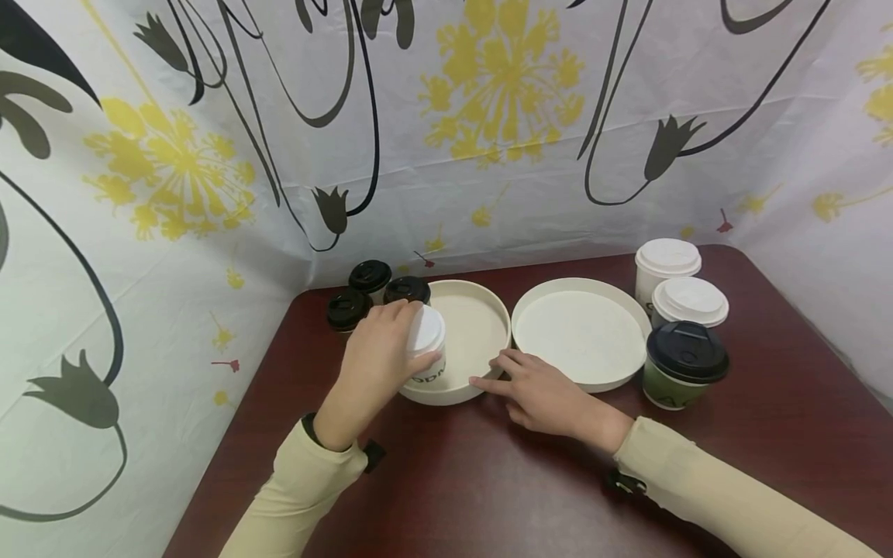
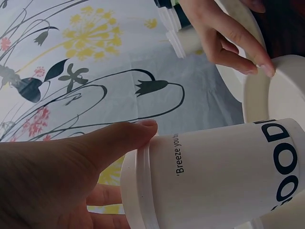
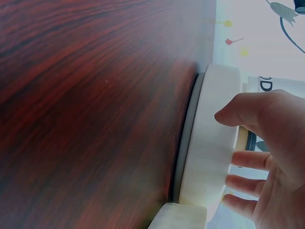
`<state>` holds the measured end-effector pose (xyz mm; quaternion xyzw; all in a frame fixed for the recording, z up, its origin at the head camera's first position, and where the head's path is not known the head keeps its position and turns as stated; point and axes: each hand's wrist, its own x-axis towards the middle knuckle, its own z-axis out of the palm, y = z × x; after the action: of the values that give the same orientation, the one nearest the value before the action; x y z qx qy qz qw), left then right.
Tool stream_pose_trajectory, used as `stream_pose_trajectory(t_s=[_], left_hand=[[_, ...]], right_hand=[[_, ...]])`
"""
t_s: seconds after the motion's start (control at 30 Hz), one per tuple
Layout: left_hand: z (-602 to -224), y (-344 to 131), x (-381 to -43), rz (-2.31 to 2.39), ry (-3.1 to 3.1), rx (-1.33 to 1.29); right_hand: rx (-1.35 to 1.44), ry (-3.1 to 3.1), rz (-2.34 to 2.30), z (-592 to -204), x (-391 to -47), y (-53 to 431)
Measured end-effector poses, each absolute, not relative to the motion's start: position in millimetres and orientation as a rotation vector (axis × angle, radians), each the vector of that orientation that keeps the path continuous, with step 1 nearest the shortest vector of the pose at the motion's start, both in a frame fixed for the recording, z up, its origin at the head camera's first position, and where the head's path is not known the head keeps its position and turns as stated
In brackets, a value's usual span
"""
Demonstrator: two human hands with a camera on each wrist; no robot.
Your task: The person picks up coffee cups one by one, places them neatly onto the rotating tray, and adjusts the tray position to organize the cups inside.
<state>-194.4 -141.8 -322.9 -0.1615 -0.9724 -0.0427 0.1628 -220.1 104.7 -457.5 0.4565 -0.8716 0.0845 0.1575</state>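
My left hand (image 1: 377, 345) grips a white paper coffee cup (image 1: 430, 347) with a white lid, over the left part of a cream round tray (image 1: 481, 329). Dark lettering runs round the cup (image 2: 214, 174) in the left wrist view, where the thumb lies at the lid's edge. My right hand (image 1: 540, 394) holds the near right rim of this same tray. In the right wrist view its thumb rests on the tray's outer wall (image 3: 209, 143), while the other fingers reach to the rim. A second round tray (image 1: 579, 333) stands close beside the first.
Several black-lidded cups (image 1: 349, 308) cluster behind the left hand. On the right stand two white-lidded cups (image 1: 691, 301) and a green cup (image 1: 673, 391) with a black lid. Patterned cloth (image 1: 488, 194) hangs behind and beside the dark red table (image 1: 460, 480).
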Motion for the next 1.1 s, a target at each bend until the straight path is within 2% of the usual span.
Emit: stream_pose_trajectory(t_s=[1.1], left_hand=[[-348.5, -137.0, -208.9, -0.095, -2.845, -0.504]], right_hand=[[1.307, -2.472, 0.242, -458.9, -219.5, 106.5]])
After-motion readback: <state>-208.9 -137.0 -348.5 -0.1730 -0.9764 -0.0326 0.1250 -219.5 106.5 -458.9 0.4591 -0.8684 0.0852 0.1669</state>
